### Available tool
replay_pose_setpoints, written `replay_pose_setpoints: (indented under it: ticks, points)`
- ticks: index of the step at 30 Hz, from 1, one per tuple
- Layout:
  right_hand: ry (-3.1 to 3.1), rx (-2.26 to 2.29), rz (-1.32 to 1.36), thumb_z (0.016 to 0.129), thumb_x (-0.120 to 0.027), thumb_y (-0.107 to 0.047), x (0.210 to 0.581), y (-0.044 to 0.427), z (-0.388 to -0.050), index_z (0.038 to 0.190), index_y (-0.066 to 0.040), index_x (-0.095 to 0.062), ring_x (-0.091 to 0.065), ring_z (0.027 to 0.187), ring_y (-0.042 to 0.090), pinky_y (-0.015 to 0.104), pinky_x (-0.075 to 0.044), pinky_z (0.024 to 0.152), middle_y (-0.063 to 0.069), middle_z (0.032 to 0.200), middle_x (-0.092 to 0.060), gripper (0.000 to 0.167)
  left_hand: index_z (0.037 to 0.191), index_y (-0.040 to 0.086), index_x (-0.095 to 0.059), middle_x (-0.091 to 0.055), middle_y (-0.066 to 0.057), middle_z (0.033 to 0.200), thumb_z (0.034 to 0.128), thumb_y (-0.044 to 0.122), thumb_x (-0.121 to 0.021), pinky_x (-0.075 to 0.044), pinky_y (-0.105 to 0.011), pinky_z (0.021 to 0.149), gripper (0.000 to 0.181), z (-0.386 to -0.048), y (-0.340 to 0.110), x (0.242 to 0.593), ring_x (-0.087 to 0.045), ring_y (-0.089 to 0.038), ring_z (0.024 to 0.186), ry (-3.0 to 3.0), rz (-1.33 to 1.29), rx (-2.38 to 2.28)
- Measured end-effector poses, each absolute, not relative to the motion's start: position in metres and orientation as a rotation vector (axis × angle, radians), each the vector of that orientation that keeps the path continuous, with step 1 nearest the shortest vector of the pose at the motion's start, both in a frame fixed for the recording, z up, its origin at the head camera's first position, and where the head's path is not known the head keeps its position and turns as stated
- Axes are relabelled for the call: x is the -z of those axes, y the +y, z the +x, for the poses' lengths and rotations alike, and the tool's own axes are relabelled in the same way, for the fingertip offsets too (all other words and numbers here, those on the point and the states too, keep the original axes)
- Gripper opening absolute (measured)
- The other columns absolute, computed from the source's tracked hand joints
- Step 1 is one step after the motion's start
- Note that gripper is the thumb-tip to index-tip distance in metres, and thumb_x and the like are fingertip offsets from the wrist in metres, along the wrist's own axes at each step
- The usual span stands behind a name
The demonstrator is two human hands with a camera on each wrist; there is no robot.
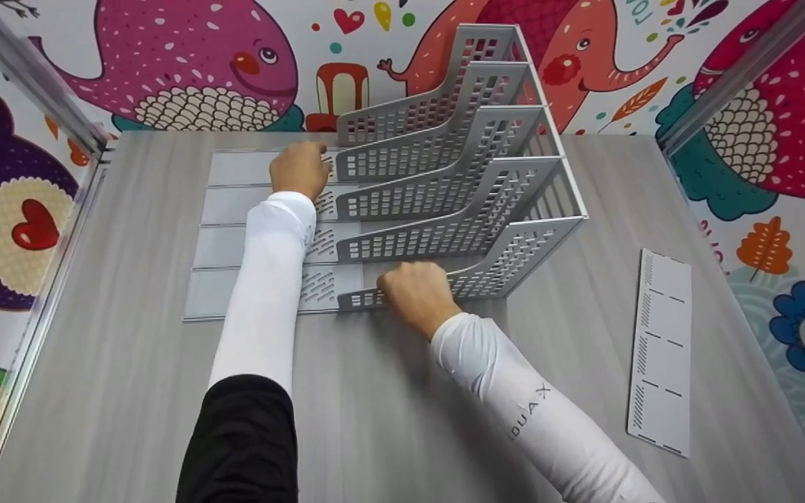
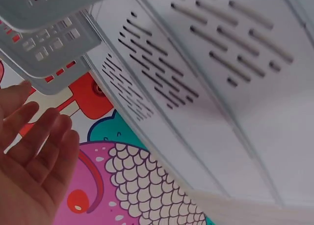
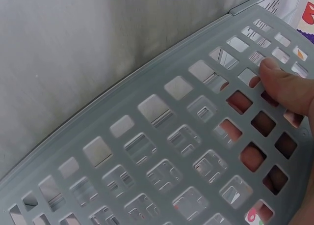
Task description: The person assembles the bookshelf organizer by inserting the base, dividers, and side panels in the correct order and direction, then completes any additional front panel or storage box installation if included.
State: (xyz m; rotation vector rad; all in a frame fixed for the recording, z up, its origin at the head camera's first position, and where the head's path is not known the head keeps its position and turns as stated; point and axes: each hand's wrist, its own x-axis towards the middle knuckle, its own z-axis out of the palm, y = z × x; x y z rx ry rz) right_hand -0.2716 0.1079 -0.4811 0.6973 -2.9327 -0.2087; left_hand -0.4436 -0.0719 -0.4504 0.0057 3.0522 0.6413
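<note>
A grey file rack with several perforated dividers (image 1: 402, 157) lies with its ribbed end to the right, its left ends over a white slotted panel (image 1: 224, 206). My left hand (image 1: 300, 170) is at the rear of that panel, beside the back dividers' ends. In the left wrist view that hand (image 2: 37, 161) has its fingers loosely bent, holding nothing, near a grey divider's corner (image 2: 54, 48). My right hand (image 1: 420, 293) grips the front divider (image 1: 497, 272). The right wrist view shows the thumb (image 3: 284, 87) on its outer face and fingertips behind, visible through the square holes.
A separate white slotted panel (image 1: 668, 349) lies flat on the right side of the wood-grain table (image 1: 374, 419). Patterned walls (image 1: 200, 56) with cartoon animals stand behind and at the sides, with metal frame posts (image 1: 731, 77) at the corners.
</note>
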Motion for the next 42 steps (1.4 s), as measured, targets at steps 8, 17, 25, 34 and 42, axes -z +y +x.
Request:
replay_pose_setpoints:
  ticks: [8, 17, 25, 34, 42]
  points:
    - [-2.898, 0.250, 0.681, 0.072, -0.063, -0.006, 0.483, 0.107, -0.270, 0.067, -0.021, -0.070, -0.058, 0.048, 0.018, 0.036, -0.048, 0.042, 0.000, 0.055, -0.065, 0.017, 0.125, 0.011, -0.059, -0.064, -0.013, 0.125, 0.0914, 0.017, -0.061, -0.051, -0.051, 0.090, 0.034, -0.467, -0.052, 0.459, -0.063, -0.035, 0.111, 3.068, 0.096, -0.471]
    - [-2.900, 0.300, 0.695, 0.073, -0.062, -0.007, 0.483, 0.106, -0.270, 0.070, -0.022, -0.071, -0.056, 0.047, 0.015, 0.032, -0.046, 0.043, -0.001, 0.055, -0.064, 0.017, 0.122, 0.017, -0.066, -0.067, -0.008, 0.122, 0.0955, 0.006, -0.049, -0.050, -0.050, 0.091, 0.033, -0.474, -0.044, 0.467, -0.063, -0.029, 0.111, 3.084, -0.015, -0.484]
    - [-2.923, 0.297, 0.660, 0.074, -0.062, -0.007, 0.481, 0.106, -0.272, 0.071, -0.022, -0.072, -0.056, 0.047, 0.016, 0.033, -0.047, 0.042, -0.001, 0.055, -0.064, 0.018, 0.121, 0.019, -0.066, -0.067, -0.006, 0.122, 0.0967, 0.008, -0.047, -0.050, -0.049, 0.092, 0.033, -0.475, -0.041, 0.465, -0.063, -0.030, 0.110, 3.108, -0.051, -0.509]
    - [-2.919, 0.287, 0.662, 0.072, -0.062, -0.005, 0.481, 0.111, -0.272, 0.071, -0.021, -0.072, -0.054, 0.046, 0.015, 0.033, -0.047, 0.042, -0.001, 0.054, -0.063, 0.019, 0.119, 0.018, -0.068, -0.070, -0.009, 0.116, 0.0954, 0.008, -0.050, -0.053, -0.047, 0.086, 0.031, -0.473, -0.037, 0.472, -0.066, -0.029, 0.103, 3.144, 0.007, -0.438]
    - [-2.870, 0.245, 0.676, 0.071, -0.064, -0.006, 0.483, 0.110, -0.271, 0.068, -0.021, -0.071, -0.054, 0.044, 0.015, 0.033, -0.046, 0.041, -0.001, 0.052, -0.063, 0.017, 0.110, 0.013, -0.072, -0.072, -0.013, 0.108, 0.0955, 0.009, -0.048, -0.055, -0.049, 0.078, 0.028, -0.476, -0.040, 0.471, -0.068, -0.032, 0.095, 3.171, 0.099, -0.325]
